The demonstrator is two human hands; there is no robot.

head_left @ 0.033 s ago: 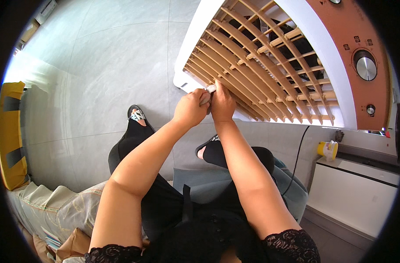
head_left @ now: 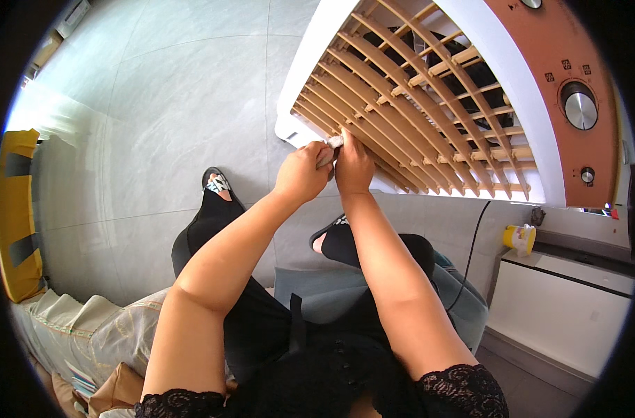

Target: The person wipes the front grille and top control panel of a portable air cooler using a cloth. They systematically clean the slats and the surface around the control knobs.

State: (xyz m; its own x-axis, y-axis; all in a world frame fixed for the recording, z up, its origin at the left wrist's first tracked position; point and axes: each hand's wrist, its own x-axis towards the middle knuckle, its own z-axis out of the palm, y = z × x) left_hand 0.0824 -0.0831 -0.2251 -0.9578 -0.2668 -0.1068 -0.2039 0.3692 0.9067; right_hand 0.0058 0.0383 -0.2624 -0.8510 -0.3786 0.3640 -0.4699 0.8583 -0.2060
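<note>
A whitish crumpled cloth (head_left: pixel 336 141) is bunched between my two hands near the lower left edge of a fan's tan slatted grille (head_left: pixel 401 90). My left hand (head_left: pixel 303 171) is closed around the cloth, its fingers curled. My right hand (head_left: pixel 355 164) pinches the cloth's other side, with the index finger stretched up against the slats. Much of the cloth is hidden by my fingers. The fan is a white box unit whose copper-coloured control panel (head_left: pixel 544 90) carries a large silver knob (head_left: pixel 580 110) and smaller knobs.
Grey tiled floor (head_left: pixel 171 104) spreads to the left, with a yellow and grey object (head_left: pixel 19 216) at its edge. On the right, a yellow tub (head_left: pixel 518 239) stands on a white cabinet (head_left: pixel 558 306). A black cord (head_left: pixel 476 237) hangs nearby. Draped fabric (head_left: pixel 88 320) lies at lower left.
</note>
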